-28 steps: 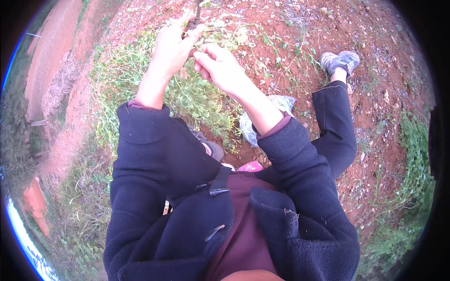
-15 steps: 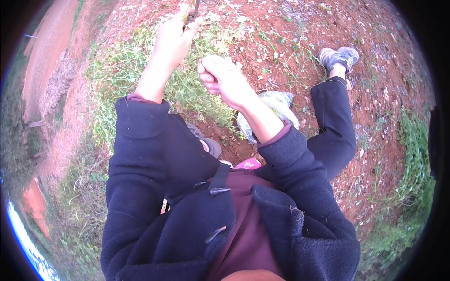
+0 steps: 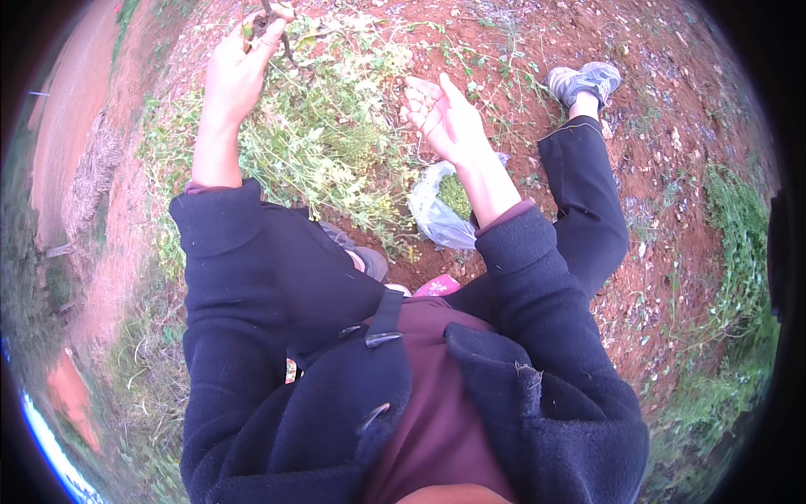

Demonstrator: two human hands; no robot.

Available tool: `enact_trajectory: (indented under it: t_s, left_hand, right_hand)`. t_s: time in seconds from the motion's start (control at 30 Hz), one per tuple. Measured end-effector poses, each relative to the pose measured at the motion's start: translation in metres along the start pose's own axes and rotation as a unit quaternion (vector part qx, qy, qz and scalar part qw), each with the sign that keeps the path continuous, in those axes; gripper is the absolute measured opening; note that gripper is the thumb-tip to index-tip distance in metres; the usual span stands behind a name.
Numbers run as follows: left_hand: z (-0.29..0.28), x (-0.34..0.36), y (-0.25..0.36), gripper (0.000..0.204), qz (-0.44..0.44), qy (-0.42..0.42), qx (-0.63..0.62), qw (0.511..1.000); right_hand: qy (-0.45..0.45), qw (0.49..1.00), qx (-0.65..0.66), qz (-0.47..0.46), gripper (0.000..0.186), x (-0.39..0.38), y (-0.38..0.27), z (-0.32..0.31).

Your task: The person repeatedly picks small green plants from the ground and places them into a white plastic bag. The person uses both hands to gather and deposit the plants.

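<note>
My left hand is closed around a dark woody stem at the top left. One end of the stem sticks out past the thumb toward the ground. Farther right, my right hand is turned palm up, its fingers loosely curled and the thumb stretched out. I see nothing gripped in it. Between and below the hands lies a heap of cut green plants with leafy stalks and yellow-green tips. Next to my right wrist sits a clear plastic bag with small green bits inside, partly hidden by the forearm.
Reddish, stony soil spreads around me, with green weeds along the right. My right shoe rests out to the upper right, and my left shoe is tucked in below the heap. A pink patterned item shows by my lap.
My left hand has moved left with the stem. My right hand has gone from a closed fist to loosened fingers, shifting right. More of the bag's green contents now shows.
</note>
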State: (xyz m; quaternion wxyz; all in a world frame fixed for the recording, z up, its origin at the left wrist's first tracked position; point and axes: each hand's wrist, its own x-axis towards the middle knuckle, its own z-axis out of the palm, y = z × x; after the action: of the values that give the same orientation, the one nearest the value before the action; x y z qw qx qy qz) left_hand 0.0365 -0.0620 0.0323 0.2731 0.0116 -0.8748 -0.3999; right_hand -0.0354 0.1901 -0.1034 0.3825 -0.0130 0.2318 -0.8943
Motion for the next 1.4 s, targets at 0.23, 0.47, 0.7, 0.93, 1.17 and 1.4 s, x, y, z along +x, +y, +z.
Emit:
enact_trajectory:
  t_s: [0.23, 0.47, 0.7, 0.93, 1.17, 1.4]
  left_hand:
    - [-0.009, 0.002, -0.008, 0.023, -0.116, -0.055, -0.031, 0.991]
    - [0.02, -0.001, 0.012, 0.022, -0.256, 0.076, -0.351, 0.897]
    - [0.022, -0.002, 0.006, 0.015, -0.258, 0.016, -0.571, 0.779]
    - [0.025, 0.0, -0.01, 0.007, -0.255, -0.016, -0.586, 0.769]
    - [0.024, 0.005, -0.017, 0.01, -0.261, 0.005, -0.537, 0.802]
    - [0.025, 0.006, -0.014, 0.016, -0.273, 0.017, -0.496, 0.824]
  right_hand:
    - [-0.084, 0.992, -0.089, 0.04, 0.044, -0.004, -0.002, 0.041]
    - [-0.079, 0.976, -0.193, 0.062, 0.023, -0.024, 0.025, 0.067]
    - [-0.045, 0.969, -0.228, 0.082, 0.023, -0.029, 0.062, 0.077]
    - [-0.073, 0.952, -0.28, 0.102, 0.024, -0.043, 0.065, 0.08]
    - [-0.076, 0.948, -0.297, 0.083, 0.026, -0.049, 0.064, 0.077]
    - [-0.075, 0.972, -0.213, 0.068, 0.026, -0.061, 0.066, 0.078]
